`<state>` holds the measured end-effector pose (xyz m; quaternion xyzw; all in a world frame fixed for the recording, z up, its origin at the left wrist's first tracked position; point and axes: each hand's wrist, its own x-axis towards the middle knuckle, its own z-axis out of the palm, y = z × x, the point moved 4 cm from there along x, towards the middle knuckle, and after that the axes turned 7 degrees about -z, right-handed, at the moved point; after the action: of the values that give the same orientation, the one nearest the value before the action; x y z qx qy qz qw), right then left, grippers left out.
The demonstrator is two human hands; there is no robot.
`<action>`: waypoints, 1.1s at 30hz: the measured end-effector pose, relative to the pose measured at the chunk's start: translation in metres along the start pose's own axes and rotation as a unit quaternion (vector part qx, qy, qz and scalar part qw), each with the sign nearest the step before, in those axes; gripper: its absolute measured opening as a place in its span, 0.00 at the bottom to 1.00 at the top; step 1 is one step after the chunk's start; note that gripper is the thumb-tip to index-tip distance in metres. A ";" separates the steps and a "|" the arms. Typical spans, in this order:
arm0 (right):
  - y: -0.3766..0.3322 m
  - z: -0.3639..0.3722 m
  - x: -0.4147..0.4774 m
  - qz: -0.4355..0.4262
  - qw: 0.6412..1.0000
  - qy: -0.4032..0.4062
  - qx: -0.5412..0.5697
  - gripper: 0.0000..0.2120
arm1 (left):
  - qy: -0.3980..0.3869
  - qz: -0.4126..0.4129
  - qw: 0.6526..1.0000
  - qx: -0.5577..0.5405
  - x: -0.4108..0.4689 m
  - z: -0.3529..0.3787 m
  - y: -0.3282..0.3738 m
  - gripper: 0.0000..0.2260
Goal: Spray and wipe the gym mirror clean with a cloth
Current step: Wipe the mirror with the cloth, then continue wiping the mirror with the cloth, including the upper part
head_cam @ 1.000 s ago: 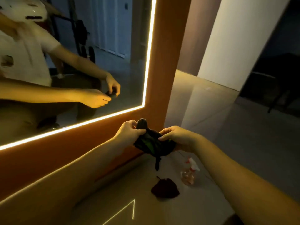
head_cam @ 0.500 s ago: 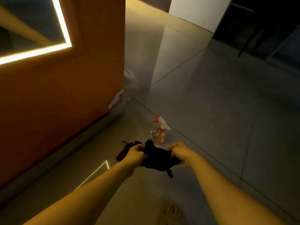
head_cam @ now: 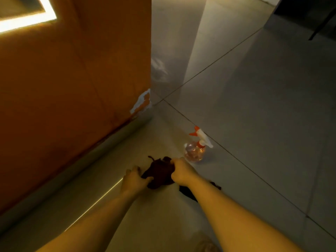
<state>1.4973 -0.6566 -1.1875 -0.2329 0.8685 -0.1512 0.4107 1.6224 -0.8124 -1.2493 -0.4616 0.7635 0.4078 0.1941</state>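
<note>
On the floor (head_cam: 254, 124), below the orange surround (head_cam: 72, 79) and the far-left corner of the mirror (head_cam: 11, 6), the maroon cloth (head_cam: 160, 173) is being clenched by the right hand (head_cam: 181, 172) just near of the spray bottle (head_cam: 195, 151). The left hand (head_cam: 134, 179) is being bent over its left edge, grip not tellable. All of it should be bunched before lifting. Unlike 0.5 s ago, the black cloth (head_cam: 187, 192) is lying released under the right forearm.

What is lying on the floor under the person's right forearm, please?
A dark cloth lies on the floor tiles, showing on both sides of the right forearm; the arm covers its middle, hiding its full shape.
</note>
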 end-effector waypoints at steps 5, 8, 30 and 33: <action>0.014 0.017 0.037 0.053 0.998 -0.012 0.009 0.33 | -0.031 -0.007 0.999 -0.019 0.014 0.019 -0.001 0.16; 0.017 0.030 0.045 0.087 0.996 -0.004 0.016 0.23 | -0.037 -0.006 0.998 -0.059 0.013 0.014 0.001 0.03; -0.279 -0.326 -0.367 -0.157 0.944 -0.132 0.257 0.36 | 0.078 0.338 0.934 0.088 -0.484 -0.411 0.278 0.11; -0.333 -0.376 -0.404 -0.221 0.933 -0.113 0.262 0.26 | 0.112 0.317 0.941 0.040 -0.529 -0.466 0.302 0.10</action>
<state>1.5198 -0.6977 -0.5447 -0.3185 0.6727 -0.4324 0.5090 1.6629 -0.8244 -0.4834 -0.2298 0.9030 0.3627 -0.0137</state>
